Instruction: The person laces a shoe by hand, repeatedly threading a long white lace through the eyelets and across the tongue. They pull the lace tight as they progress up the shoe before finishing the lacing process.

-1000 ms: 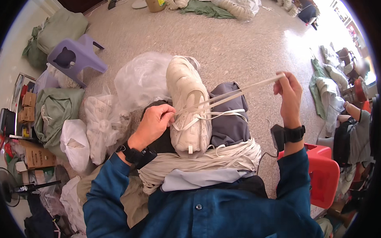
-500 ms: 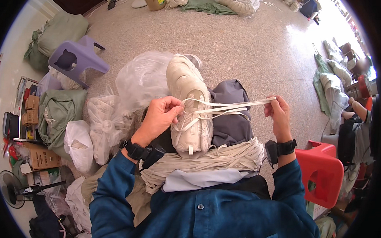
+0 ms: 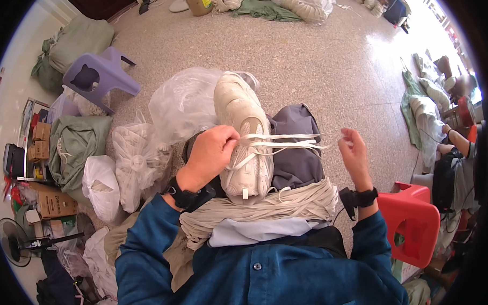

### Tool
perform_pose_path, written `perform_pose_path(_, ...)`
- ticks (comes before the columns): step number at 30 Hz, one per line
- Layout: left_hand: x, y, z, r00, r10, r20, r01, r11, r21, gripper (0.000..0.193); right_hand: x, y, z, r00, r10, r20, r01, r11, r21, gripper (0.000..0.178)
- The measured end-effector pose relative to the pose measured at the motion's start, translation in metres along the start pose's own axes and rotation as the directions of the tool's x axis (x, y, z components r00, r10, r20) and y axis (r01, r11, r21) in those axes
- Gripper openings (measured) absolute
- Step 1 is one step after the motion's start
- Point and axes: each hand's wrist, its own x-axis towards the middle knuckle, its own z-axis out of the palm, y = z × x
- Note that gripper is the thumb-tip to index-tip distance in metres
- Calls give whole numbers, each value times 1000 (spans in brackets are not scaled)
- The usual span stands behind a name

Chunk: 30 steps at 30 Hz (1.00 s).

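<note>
A cream sneaker (image 3: pixel 248 182) rests across my lap, its heel toward me. White shoelaces (image 3: pixel 292 145) stretch from its upper to the right, their loose ends in the air. My left hand (image 3: pixel 209 154) is closed at the shoe's left side, pinching a shoelace by the eyelets; its fingertips are partly hidden. Off to the right, my right hand (image 3: pixel 355 153) is raised with loosely bent fingers, apart from the lace ends and holding nothing visible. A thick bundle of cream laces (image 3: pixel 269 208) lies over my lap, nearer me than the shoe.
Dark grey cloth (image 3: pixel 296 154) lies right of the shoe, clear plastic (image 3: pixel 181 99) left of it. A red stool (image 3: pixel 411 223) stands at my right, a purple stool (image 3: pixel 109 72) far left. Filled bags (image 3: pixel 100 182) and a fan (image 3: pixel 16 242) crowd the left. Another person's arm (image 3: pixel 459 143) shows far right.
My right hand has let go of the lace ends and sits slightly lower, leaving a gap. My left hand has turned and moved slightly right, with its fingers closed more.
</note>
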Motion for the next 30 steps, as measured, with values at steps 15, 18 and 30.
perform_pose_path(15, -31, 7, 9, 993, 108, 42, -114, 972, 205, 46, -63, -108, 136, 572, -603, 556, 783, 603, -152, 47)
perform_pose_path(18, -30, 2, 18, 982, 184, 36, -180, 867, 465, 42, -67, -110, 138, 556, -603, 572, 794, 588, -152, 50)
perform_pose_path(30, -31, -5, 29, 945, 259, -198, -168, 908, 385, 29, -67, -106, 145, 487, -624, 610, 868, 425, -258, 34)
